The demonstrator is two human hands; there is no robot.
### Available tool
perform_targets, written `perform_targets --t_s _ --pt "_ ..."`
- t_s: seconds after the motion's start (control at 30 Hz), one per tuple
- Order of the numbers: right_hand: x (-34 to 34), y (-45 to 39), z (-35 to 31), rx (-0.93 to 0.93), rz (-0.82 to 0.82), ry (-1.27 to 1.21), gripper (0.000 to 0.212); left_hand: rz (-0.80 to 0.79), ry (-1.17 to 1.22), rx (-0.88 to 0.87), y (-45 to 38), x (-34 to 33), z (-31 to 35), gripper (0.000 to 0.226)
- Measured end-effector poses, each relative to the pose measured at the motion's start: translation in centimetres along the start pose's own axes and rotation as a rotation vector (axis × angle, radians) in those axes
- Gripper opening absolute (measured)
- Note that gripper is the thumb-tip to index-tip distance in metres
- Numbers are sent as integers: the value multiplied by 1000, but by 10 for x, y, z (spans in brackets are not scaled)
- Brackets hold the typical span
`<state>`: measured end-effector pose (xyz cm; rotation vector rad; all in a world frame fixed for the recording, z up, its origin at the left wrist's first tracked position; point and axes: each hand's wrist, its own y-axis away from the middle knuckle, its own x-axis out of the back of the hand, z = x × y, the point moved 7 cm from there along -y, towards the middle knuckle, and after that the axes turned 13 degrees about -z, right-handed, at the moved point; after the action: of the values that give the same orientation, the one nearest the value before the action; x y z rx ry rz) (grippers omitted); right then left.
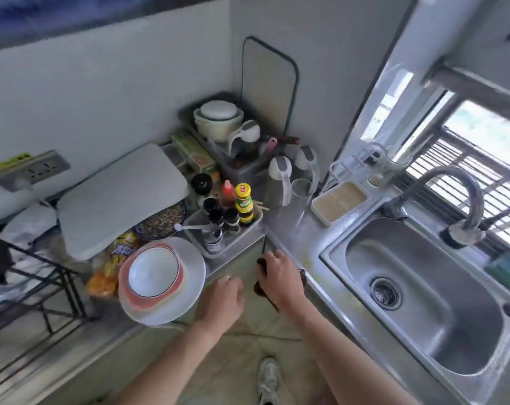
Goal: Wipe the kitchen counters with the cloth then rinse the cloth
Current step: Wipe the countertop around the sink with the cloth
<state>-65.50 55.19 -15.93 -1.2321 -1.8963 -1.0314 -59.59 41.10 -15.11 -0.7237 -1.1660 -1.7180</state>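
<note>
My right hand (280,276) grips a dark brown cloth (261,285) at the front edge of the steel counter (294,229), just left of the sink (423,293). The cloth hangs partly below the counter edge under my palm. My left hand (223,296) is beside it, fingers curled against the rim of a stack of plates and a white bowl (160,276) that overhangs the counter corner. Whether that hand grips the plates is hard to tell.
A tray of sauce bottles and jars (227,217) stands behind my hands. Two kettles (280,179), a dish rack with bowls (218,121) and a cutting board fill the corner. The faucet (464,194) arches over the sink. A gas stove grate (43,276) is at left.
</note>
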Motion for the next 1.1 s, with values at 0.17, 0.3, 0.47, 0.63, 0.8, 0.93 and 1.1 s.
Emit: perform_targets --t_s 0.17,0.3,0.47,0.63,0.8,0.93,1.1 --pt "19 -56 84 -97 128 97 34 -22 -13 -94 -99 -19 60 5" --pt "-7 -75 130 -106 95 218 64 3 -19 -120 -167 -45 77 39" --pt "-34 -75 155 -17 175 143 67 113 -153 -161 -210 -63 79 50" --pt "-39 -68 160 -14 215 103 64 214 -207 -150 -216 -77 73 35" --pt "-44 -36 167 -22 233 113 62 241 -227 -141 -215 -88 72 34" --pt "-46 -2 181 -53 238 133 58 250 -225 -158 -214 -91 76 30" --pt "-47 22 190 -104 253 134 54 262 -197 -167 -213 -94 74 35"
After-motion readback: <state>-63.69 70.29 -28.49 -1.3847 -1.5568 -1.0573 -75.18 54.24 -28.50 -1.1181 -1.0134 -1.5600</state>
